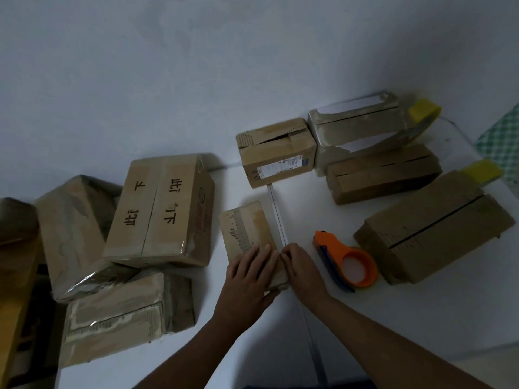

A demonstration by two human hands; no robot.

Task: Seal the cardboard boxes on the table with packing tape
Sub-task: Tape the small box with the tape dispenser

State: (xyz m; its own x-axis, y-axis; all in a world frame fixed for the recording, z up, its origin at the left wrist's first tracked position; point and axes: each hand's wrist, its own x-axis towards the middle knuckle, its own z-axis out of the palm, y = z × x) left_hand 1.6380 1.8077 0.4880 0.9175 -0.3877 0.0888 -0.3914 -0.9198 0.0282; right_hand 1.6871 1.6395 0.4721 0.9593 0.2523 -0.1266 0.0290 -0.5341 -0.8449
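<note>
- Step in hand (est.): pressing tape down on the small box (247,234) at table centre; the tape itself is too faint to confirm.
- Left hand (250,276): fingers straight, laid flat on top of the small box near its front edge, pressing. Grips nothing.
- Right hand (302,269): at the box's right edge, fingertips touching the edge/corner. Fingers partly bent; cannot tell if they pinch a tape end or just rub it down.
- Tape dispenser (346,262): orange w/ blue blade guard, lying on the table (421,313) just right of the right hand, not held.
- Unsealed stock: four boxes at rear right, e.g. the long box (432,231) w/ open seam, near the dispenser; the labelled box (276,153) at rear centre, flaps loose.
- Done pile (est.): big box (160,211) and others stacked at left, glossy w/ tape.
- Next move (est.): finish smoothing, shift the small box to the left pile, pull an unsealed box fwd, pick up the dispenser w/ the right hand, start at the seam end.
- Req.: flaps held shut w/ the left hand while the tape runs along the seam.
</note>
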